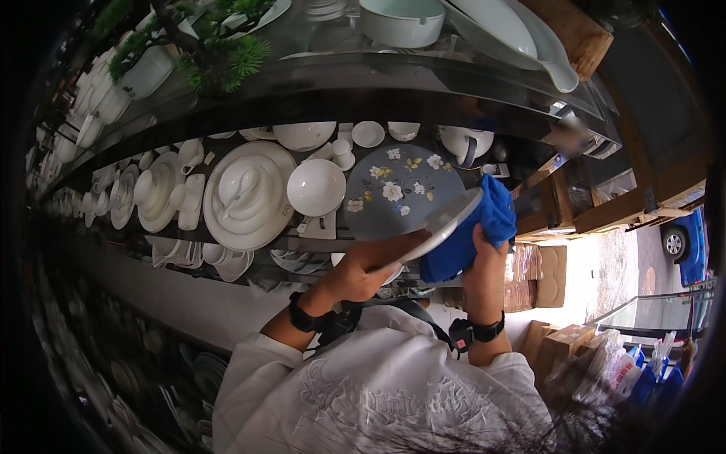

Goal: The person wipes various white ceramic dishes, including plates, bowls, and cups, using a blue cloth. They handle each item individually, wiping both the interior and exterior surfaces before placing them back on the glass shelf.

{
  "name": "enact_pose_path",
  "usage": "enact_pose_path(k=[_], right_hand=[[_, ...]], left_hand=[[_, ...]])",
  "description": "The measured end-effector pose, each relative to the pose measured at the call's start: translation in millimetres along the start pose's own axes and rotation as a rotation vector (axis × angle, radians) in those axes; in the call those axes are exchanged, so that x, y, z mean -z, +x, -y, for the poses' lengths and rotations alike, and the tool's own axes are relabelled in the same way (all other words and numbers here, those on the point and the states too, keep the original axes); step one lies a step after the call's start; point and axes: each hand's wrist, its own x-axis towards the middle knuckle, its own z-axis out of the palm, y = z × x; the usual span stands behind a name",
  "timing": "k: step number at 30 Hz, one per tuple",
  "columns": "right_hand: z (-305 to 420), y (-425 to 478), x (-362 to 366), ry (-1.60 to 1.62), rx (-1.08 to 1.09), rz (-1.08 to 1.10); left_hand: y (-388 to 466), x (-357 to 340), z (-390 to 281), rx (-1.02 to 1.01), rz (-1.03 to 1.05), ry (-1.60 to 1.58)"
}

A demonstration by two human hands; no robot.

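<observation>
A pale plate (445, 224) is held up on edge, tilted, before my chest. My left hand (363, 267) grips its lower left rim. On the plate's other side, my right hand (489, 249) is closed around a bunched blue cloth (454, 255), which lies along the plate's underside and far rim. Behind the plate, a large grey round plate with a white flower pattern (391, 193) rests on the shelf. A white bowl (316, 187) stands just left of it.
Stacked white dishes with a spoon (249, 196) and other tableware line the shelf leftwards. A dark glass-topped shelf (363, 74) above carries a white pot (402, 22) and an artificial pine (215, 62). Cardboard boxes (567, 340) and plastic bags (610, 369) stand at the right. More dishes (210, 369) lie lower left.
</observation>
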Motion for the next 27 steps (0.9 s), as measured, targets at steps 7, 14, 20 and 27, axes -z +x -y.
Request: enact_pose_path(k=[7, 14, 20, 27], right_hand=[[5.4, -2.0, -5.0, 0.347, -0.413, 0.267], [-3.5, -5.3, -65.4, 0.304, -0.339, 0.300], [-18.7, 7.2, -100.8, 0.236, -0.288, 0.346], [-37.1, 25.3, -118.4, 0.151, -0.314, 0.320]], left_hand=[[-1.2, 42.8, -22.4, -0.371, 0.250, 0.813], [-26.9, 103.3, -15.2, -0.151, -0.280, 0.847], [-59.4, 153.3, 13.8, 0.368, -0.310, -0.412], [-52.0, 147.7, 43.5, 0.289, -0.566, -0.473]])
